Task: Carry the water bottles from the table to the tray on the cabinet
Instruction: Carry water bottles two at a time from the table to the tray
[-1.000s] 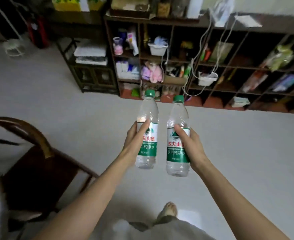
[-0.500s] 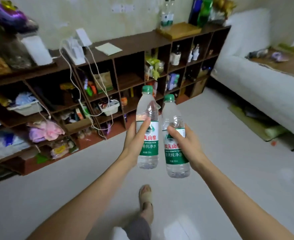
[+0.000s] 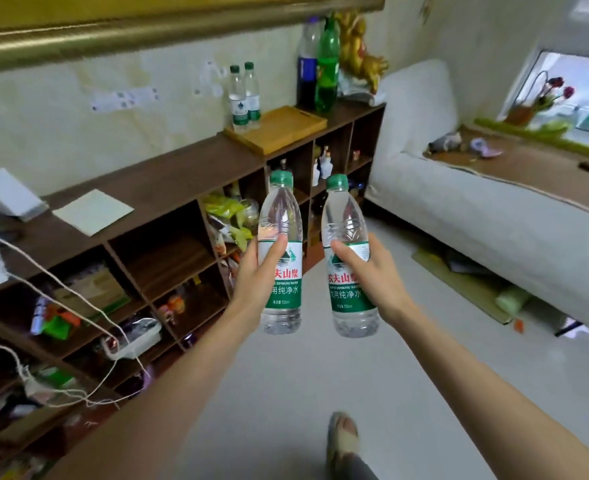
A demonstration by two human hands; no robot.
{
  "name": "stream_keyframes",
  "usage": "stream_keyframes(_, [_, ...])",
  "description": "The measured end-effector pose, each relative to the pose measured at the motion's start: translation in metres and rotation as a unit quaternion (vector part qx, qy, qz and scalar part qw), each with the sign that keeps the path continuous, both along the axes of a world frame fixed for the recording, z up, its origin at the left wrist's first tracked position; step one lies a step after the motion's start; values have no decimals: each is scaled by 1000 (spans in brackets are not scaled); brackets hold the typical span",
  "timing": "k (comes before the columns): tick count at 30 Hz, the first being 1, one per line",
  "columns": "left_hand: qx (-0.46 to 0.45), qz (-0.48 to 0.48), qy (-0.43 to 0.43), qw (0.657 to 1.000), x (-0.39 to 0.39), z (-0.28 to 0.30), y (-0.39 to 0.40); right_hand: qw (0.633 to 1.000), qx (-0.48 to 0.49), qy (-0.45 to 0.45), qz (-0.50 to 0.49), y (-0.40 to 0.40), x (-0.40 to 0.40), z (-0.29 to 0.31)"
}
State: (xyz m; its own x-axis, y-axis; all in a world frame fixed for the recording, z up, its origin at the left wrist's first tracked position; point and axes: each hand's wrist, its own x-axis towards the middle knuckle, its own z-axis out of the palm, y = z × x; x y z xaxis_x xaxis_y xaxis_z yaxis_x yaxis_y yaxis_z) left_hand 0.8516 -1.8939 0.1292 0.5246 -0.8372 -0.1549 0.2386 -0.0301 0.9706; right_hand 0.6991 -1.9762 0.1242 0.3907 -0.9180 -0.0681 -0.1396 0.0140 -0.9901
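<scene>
Bottles fill both your hands. Your left hand (image 3: 255, 271) is wrapped tight around one water bottle (image 3: 280, 254), held upright. Beside it, your right hand (image 3: 372, 271) grips the other bottle (image 3: 350, 258). Farther off, the wooden tray (image 3: 279, 129) on the cabinet (image 3: 168, 181) holds two more bottles (image 3: 243, 95).

I hold two water bottles, one in my left hand (image 3: 251, 271) and one in my right hand (image 3: 372, 271). Beyond them: two more water bottles (image 3: 244, 95) on one wooden tray (image 3: 286, 129), two large soda bottles (image 3: 317, 64).
</scene>
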Motion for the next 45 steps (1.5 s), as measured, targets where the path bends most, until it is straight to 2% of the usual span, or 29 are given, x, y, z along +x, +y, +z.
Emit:
stream_keyframes(12, [-31,76,-80,993,92,9,-315,996,-69,16,57,-341,83,21])
stream_keyframes(20, [-51,113,-122,985,183,5,-475,993,-78,-14,91,-522,170,25])
stream_keyframes(23, [-61,132,-113,983,225,2,-532,991,-90,-16,98,-583,213,28])
stream_keyframes(27, [-27,162,-131,978,275,0,-608,990,-95,-9,104,-657,266,31])
stream_keyframes(30, [9,201,-157,967,296,1,-653,989,-105,-7,101,-707,302,29])
stream_keyframes(34, [38,243,-178,953,318,-11,-696,988,-68,-12,136,-765,344,18])
stream_keyframes(38, [60,280,-185,940,337,-26,-733,978,-53,0,202,-817,386,3])
stream_keyframes(45, [100,393,-194,893,341,-35,-787,939,-69,56,332,-886,430,-18])
